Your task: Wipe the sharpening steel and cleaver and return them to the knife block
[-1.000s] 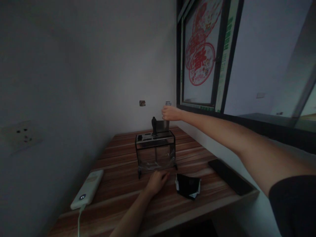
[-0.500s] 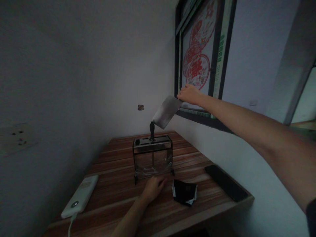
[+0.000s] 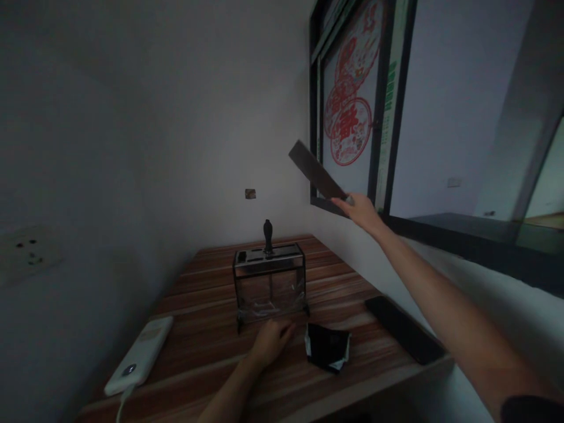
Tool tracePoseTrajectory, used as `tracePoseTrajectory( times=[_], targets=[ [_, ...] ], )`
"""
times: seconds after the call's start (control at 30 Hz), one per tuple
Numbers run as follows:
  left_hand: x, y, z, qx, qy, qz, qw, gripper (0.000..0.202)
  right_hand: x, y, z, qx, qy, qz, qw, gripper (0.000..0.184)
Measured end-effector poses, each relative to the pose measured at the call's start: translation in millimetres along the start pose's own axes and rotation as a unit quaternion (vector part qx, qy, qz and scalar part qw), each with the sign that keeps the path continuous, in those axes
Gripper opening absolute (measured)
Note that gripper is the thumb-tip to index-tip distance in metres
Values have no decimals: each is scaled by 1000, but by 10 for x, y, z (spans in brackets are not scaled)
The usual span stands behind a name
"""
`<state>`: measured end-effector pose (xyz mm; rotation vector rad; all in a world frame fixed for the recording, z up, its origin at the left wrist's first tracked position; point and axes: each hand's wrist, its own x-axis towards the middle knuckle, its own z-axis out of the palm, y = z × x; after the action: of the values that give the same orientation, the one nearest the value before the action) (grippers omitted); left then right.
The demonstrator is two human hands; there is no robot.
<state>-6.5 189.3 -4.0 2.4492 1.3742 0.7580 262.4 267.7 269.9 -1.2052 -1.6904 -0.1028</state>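
My right hand is closed around the handle of a cleaver, raised in front of the window. The wide blade points up and to the left. On the table stands a knife block with see-through sides and dark edges. From its slotted top sticks up a black handle; whatever it belongs to is mostly hidden. My left hand rests on the tabletop just in front of the block, its fingers curled in with nothing visible in them. A crumpled black packet lies right of it.
A white power bank with a cable lies at the left of the wood-grain table. A black phone-like slab lies along the right edge. Walls stand left and behind; a dark window frame is on the right.
My right hand has moved down and to the right, away from the knife block. The cleaver has turned so that its blade now points upward left. My left hand stays in place.
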Motion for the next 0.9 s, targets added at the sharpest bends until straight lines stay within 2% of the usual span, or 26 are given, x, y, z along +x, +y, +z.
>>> tracePoseTrajectory(
  times=[0.03, 0.07, 0.17, 0.3, 0.4, 0.47, 0.6, 0.67, 0.8, 0.9],
  targets=[
    [-8, 24, -10, 2, -2, 1, 1000, 34, -177, -9, 45, 111, -31, 31, 993, 52],
    [-16, 51, -21, 3, -4, 2, 1000, 34, -371, -21, 86, 223, -48, 78, 970, 52],
    [-41, 141, -58, 6, -11, 0, 1000, 34, -1033, -45, 171, 459, -120, 153, 867, 47],
    [-68, 257, -119, 3, -13, -10, 1000, 33, -1992, 4, 203, 593, -156, 208, 762, 48],
    [-69, 379, -172, -6, -6, -14, 1000, 31, -2591, 75, 186, 639, -141, 260, 710, 41],
    [-51, 503, -203, -12, -17, 9, 1000, 27, -2861, 120, 169, 660, -129, 295, 679, 36],
    [26, 771, -179, 16, -87, 165, 982, 19, -3095, 172, 143, 686, -144, 325, 635, 34],
    [63, 839, -105, 15, -121, 204, 971, 26, -3127, 167, 140, 694, -156, 329, 620, 33],
    [73, 815, 80, -14, -171, 222, 960, 59, -3180, 109, 162, 704, -179, 341, 597, 32],
    [30, 788, 148, 10, -165, 184, 969, 57, -3233, 66, 195, 707, -180, 350, 588, 33]
  ],
)
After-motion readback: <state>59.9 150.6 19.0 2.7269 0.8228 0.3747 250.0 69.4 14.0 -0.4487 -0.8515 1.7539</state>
